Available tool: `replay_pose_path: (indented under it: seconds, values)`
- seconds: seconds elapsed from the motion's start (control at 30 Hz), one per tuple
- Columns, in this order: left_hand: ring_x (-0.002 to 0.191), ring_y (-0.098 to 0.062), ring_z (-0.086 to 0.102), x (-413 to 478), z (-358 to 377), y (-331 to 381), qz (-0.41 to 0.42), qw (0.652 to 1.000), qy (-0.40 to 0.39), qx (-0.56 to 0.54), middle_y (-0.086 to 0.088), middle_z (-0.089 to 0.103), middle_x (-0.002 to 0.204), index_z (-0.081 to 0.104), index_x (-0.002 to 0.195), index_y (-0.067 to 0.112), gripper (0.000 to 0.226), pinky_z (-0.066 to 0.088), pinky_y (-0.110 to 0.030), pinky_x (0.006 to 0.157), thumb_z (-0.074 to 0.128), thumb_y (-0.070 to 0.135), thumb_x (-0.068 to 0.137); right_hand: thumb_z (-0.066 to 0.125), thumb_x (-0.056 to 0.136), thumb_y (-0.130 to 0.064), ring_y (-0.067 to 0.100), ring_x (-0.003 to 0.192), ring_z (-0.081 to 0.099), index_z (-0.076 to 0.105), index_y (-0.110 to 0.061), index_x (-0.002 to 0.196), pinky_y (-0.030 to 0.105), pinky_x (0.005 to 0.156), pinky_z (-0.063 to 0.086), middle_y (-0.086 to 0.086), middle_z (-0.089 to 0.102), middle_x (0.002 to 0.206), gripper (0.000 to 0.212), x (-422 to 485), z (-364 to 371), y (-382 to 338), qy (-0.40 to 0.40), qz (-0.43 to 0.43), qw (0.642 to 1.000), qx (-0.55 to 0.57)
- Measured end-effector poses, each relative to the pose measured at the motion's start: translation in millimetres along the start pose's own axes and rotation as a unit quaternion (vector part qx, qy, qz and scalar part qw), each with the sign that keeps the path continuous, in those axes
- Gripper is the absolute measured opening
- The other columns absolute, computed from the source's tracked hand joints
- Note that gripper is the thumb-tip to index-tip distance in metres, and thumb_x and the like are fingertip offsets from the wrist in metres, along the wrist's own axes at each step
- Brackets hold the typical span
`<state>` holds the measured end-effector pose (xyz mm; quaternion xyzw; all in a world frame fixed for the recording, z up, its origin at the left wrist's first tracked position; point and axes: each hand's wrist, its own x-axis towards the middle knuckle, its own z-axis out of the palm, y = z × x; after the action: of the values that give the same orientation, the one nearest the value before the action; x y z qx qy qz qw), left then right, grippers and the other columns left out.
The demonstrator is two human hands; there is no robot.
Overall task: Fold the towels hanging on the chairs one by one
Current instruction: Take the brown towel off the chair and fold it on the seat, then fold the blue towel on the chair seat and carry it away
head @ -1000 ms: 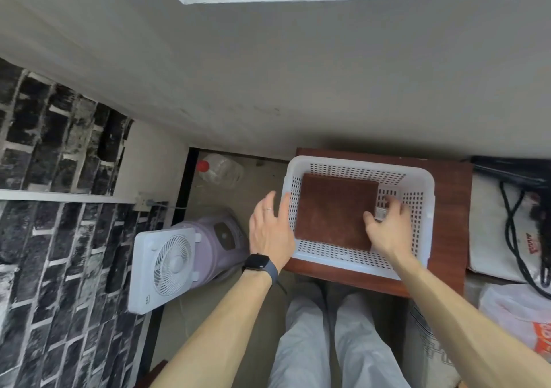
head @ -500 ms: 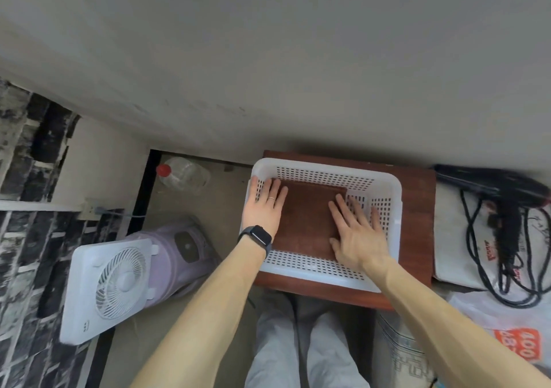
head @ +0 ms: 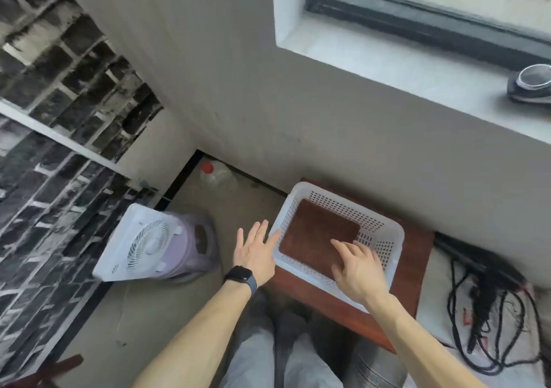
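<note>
A folded reddish-brown towel [head: 316, 232] lies flat inside a white perforated plastic basket [head: 384, 226] that stands on a dark red wooden stool [head: 417, 262]. My right hand [head: 356, 268] hovers over the basket's near right part, fingers spread, its fingertips at the towel's right edge, holding nothing. My left hand [head: 256, 252], with a black watch on the wrist, is open just outside the basket's left wall, one fingertip near the rim.
A white box fan [head: 140, 243] leans against a lilac appliance [head: 198, 241] on the floor at left. A clear jug with a red cap [head: 216, 174] stands by the wall. A black hair dryer with its cord [head: 489, 295] lies at right. Window sill above.
Both hands have lifted off the towel: the left has moved out past the basket's left wall, the right has drawn back over the near right. The view has tilted up to the window.
</note>
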<state>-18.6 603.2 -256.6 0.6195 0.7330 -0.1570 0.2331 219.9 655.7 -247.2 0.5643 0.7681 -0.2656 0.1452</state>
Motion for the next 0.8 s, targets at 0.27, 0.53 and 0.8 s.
replay_pose_path:
  seconds: [0.27,0.53,0.8]
  values:
    - [0.130,-0.024,0.046,-125,16,-78,-0.216,0.884,0.060,-0.410,-0.010,0.054,0.137,0.047,0.143,0.030,0.051,0.031,-0.024,0.106,0.055,0.020,0.093,0.043,0.089,-0.044,0.025,0.117,0.056,0.067,-0.038,0.118,0.039,0.095,0.050,-0.012,0.068,0.119,0.038,-48,-17,-123,0.006,-0.218,0.976,0.012]
    - [0.117,-0.024,0.057,-321,91,-151,-0.429,0.730,0.191,-0.497,-0.004,0.058,0.133,0.048,0.140,0.035,0.048,0.047,-0.029,0.092,0.056,0.031,0.093,0.030,0.082,-0.053,0.033,0.095,0.061,0.064,-0.034,0.107,0.040,0.077,0.052,-0.004,0.067,0.096,0.046,-132,29,-287,-0.049,-0.454,0.880,-0.129]
    - [0.118,-0.025,0.058,-532,177,-173,-0.546,0.604,0.285,-0.505,-0.005,0.059,0.133,0.048,0.140,0.029,0.047,0.048,-0.030,0.091,0.058,0.027,0.094,0.055,0.093,-0.041,0.032,0.112,0.060,0.065,-0.035,0.125,0.039,0.094,0.050,-0.002,0.068,0.122,0.035,-289,113,-404,-0.129,-0.596,0.783,-0.121]
